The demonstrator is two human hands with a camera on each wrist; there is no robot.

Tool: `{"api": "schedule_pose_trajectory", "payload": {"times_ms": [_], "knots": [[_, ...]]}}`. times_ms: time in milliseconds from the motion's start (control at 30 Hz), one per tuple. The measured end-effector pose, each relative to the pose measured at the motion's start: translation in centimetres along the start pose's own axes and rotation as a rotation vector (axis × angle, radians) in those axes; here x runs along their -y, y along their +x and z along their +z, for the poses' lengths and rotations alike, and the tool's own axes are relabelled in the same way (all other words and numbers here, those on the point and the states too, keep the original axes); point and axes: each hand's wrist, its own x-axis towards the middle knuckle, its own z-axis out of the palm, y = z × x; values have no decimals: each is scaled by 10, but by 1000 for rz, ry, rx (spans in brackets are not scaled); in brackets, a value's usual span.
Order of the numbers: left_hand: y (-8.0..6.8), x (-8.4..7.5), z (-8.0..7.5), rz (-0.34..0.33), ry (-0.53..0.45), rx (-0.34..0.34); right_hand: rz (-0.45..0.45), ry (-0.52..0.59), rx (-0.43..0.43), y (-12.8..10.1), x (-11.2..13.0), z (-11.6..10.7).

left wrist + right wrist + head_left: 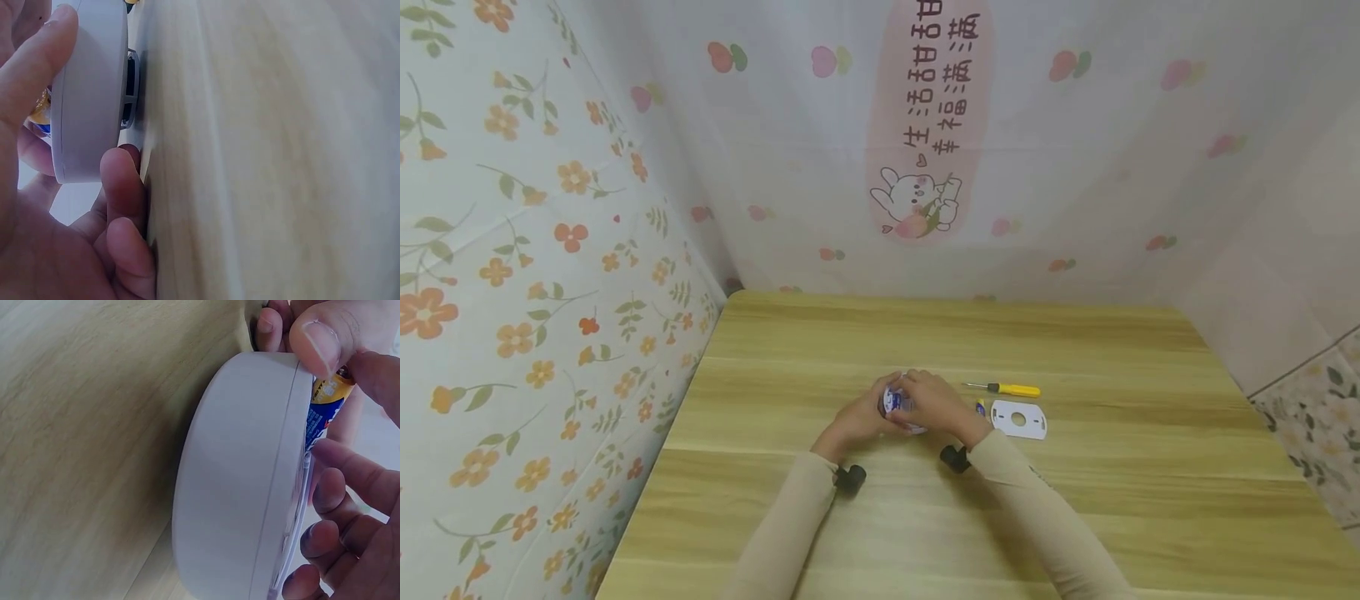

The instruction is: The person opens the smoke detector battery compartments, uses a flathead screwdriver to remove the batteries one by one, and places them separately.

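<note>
Thumb on the rim and fingers curled beneath, the left hand grips a round white plastic housing low over a wood-grain table, near the middle of the scene. Fingers of the right hand pinch a cylindrical battery with a gold end and blue body at the housing's face, though overlapping fingers leave it unclear how far the cell is seated. Judging by that contact, the step in hand is fitting the battery or easing it out; if fitting, the next move calls for aligning both ends and pressing the cell flat while the left hand braces the rim. To the right, a small yellow-and-blue item shows partly hidden beside the right wrist. Just right of it lies a flat white plate with a round central hole; on the plate's far side, a yellow-handled screwdriver with a thin metal shaft.
</note>
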Motion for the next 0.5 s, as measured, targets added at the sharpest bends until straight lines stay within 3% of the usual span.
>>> {"api": "schedule_pose_trajectory", "payload": {"times_ms": [500], "knots": [[-1,-2,1,-22,-5,11,51,40,38,0,-5,0]]}}
